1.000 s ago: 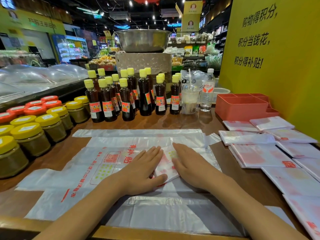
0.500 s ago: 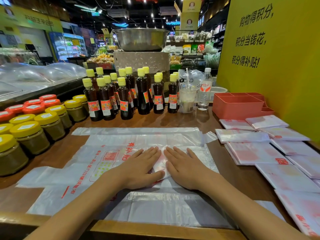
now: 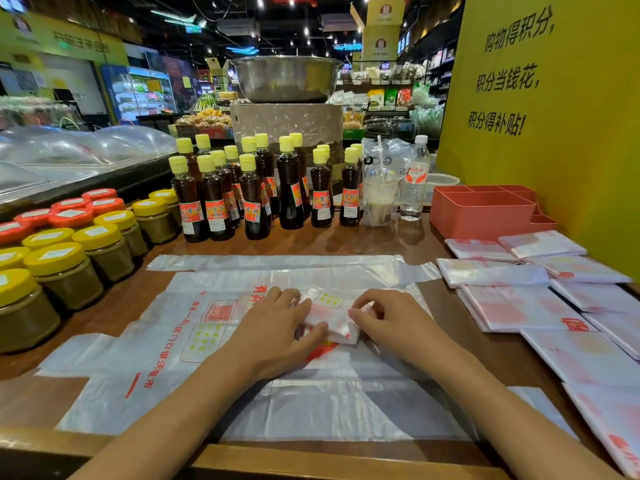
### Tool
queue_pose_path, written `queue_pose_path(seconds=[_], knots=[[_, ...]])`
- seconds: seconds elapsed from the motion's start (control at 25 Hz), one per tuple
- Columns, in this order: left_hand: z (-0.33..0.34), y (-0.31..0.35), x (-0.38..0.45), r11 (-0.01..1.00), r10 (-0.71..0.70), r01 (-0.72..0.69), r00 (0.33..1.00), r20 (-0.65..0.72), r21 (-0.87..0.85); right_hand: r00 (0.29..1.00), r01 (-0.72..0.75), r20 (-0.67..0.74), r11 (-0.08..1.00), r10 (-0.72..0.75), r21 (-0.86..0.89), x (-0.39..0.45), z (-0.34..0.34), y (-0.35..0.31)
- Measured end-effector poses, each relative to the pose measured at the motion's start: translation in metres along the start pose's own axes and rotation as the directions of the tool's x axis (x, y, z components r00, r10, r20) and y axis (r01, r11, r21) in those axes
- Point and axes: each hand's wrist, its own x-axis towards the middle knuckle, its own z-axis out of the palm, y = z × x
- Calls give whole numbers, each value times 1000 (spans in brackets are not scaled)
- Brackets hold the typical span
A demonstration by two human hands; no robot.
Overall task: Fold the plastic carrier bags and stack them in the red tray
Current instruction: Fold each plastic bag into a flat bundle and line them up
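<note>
Head view, as I watched it from my remote station. The work surface was a dark brown wooden counter (image 3: 114,306) with a lighter wooden front edge, set inside a dim supermarket hall lit by ceiling spotlights. Flat, unfolded plastic carrier bags (image 3: 194,344), translucent white with red print, lay spread across the counter's middle. On top of them sat the small folded bag (image 3: 329,313), a compact packet, and both hands met over it: the left hand (image 3: 273,330) covered its left part with the thumb pressed along its near edge, while the right hand (image 3: 388,323) had its fingers curled round the packet's right edge. The two hands lay close together, parted only by the strip of packet between them. To the right, a spread of already folded bags (image 3: 519,306) covered the counter, overlapping one another. Behind these stood the red tray (image 3: 481,213), a compartmented plastic bin against a yellow wall panel (image 3: 554,98) bearing black Chinese characters; I could not tell whether it held any bags. Along the counter's far side stood dark sauce bottles (image 3: 252,195) with yellow caps, a lidded drink cup (image 3: 379,199) with a straw, and a clear water bottle (image 3: 414,178). At the left were jars (image 3: 65,268) with yellow and red lids. A large steel basin (image 3: 285,77) rested on a stone block beyond.
</note>
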Motion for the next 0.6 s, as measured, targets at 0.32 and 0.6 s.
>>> queue_pose_path(seconds=[0.32, 0.6], knots=[[-1, 2, -2, 984, 157, -162, 985, -74, -74, 977, -181, 1, 829, 212, 530, 9, -2, 8], [-3, 4, 1, 973, 226, -229, 972, -66, -34, 975, -164, 12, 679, 223, 716, 8, -5, 17]])
